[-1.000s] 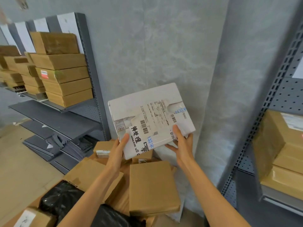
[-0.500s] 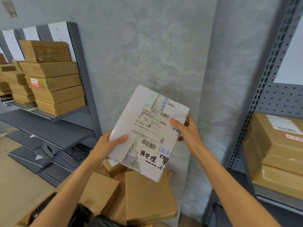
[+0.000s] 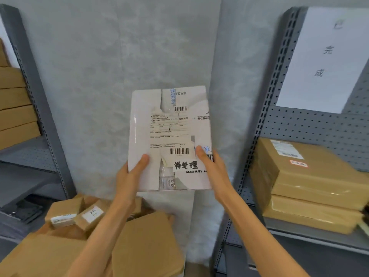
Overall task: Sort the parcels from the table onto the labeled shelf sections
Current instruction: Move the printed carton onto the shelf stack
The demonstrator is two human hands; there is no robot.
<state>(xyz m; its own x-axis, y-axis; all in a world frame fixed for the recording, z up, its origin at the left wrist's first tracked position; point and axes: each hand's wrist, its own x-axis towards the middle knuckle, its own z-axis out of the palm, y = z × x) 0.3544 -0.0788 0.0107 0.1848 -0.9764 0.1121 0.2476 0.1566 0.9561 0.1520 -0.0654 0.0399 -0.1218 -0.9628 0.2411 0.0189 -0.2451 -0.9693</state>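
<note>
Turning upright, the white parcel [image 3: 169, 136] now stands on its short edge between both hands, where 1 second ago it lay tilted on its long side. The left hand [image 3: 129, 176] grips its lower left corner, thumb pressed on the face; the right hand [image 3: 211, 166] grips the lower right edge likewise. Its handwritten sticker [image 3: 185, 165] (待处理) now reads level, so the sorting category looks legible. Below the parcel, brown boxes [image 3: 139, 246] crowd the surface. Right of the parcel, a shelf [image 3: 311, 234] carries a sign [image 3: 323, 56] reading 完成, which seems not to match; the other shelf [image 3: 30, 154], left of the parcel, probably suits.
</note>
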